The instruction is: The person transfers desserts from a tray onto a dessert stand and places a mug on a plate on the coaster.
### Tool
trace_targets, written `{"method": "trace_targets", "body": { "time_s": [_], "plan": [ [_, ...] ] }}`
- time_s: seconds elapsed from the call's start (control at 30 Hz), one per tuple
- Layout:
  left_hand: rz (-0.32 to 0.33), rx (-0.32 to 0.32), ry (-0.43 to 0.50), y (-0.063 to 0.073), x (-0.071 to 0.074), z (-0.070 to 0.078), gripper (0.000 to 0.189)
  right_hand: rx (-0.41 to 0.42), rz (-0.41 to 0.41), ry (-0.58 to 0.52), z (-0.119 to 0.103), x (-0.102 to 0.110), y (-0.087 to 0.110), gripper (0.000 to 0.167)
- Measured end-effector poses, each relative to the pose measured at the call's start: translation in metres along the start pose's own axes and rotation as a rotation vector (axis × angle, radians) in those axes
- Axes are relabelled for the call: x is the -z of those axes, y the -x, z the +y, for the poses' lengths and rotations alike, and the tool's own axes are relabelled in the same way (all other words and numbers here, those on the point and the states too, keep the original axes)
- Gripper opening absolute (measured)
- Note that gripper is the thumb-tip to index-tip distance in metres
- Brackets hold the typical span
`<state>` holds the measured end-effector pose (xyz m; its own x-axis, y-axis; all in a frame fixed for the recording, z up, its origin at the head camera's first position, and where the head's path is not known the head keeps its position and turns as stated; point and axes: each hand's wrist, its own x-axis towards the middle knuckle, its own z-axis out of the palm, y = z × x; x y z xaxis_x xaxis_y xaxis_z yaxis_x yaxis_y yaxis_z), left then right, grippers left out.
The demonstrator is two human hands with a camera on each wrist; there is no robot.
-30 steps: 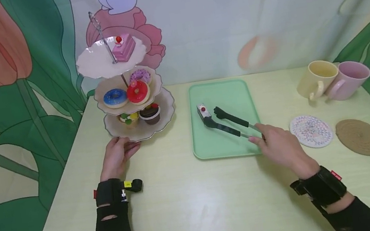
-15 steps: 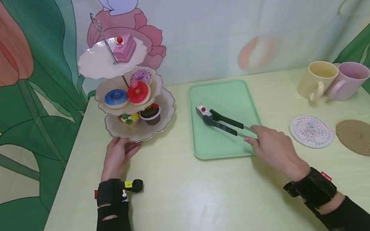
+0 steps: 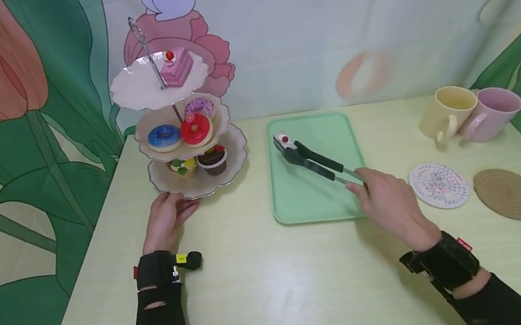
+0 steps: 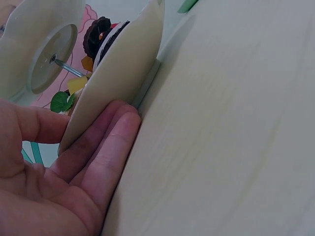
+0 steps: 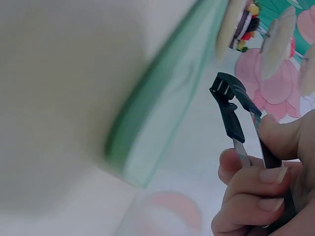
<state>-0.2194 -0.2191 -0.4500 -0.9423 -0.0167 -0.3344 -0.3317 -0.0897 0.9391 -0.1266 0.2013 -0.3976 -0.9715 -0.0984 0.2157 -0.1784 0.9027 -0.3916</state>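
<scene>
Fingers (image 4: 115, 147) pinch a pale plate (image 4: 123, 73); green leaf (image 4: 59, 102) nearby.

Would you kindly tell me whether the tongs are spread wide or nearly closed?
Nearly closed: the head view shows the tongs with arms close together. Whether they grip the small cake, I cannot tell.

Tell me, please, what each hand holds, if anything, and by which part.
The right hand grips tongs by their handles; the left hand pinches the tiered stand by its bottom plate's rim.

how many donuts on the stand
3, all on the middle tier of the stand: a blue donut at left, a red donut front right, and a purple donut partly hidden behind it. More may hide beneath the top tier.
</scene>
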Motion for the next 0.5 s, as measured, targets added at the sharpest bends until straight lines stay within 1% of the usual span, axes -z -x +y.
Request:
{"method": "trace_targets", "body": {
  "time_s": [0.17, 0.4, 0.5],
  "plan": [
    [0.006, 0.004, -0.002, -0.001, 0.0, 0.0, 0.042, 0.057, 0.054, -0.003, -0.006, 0.013, -0.009, 0.032],
    [0.005, -0.004, -0.003, 0.0, 0.0, 0.0, 0.042, 0.176, 0.209, 0.001, -0.022, 0.037, -0.026, 0.026],
    [0.005, -0.005, -0.002, 0.0, 0.0, 0.0, 0.043, 0.204, 0.237, 0.001, -0.033, 0.048, -0.034, 0.027]
  ]
}}
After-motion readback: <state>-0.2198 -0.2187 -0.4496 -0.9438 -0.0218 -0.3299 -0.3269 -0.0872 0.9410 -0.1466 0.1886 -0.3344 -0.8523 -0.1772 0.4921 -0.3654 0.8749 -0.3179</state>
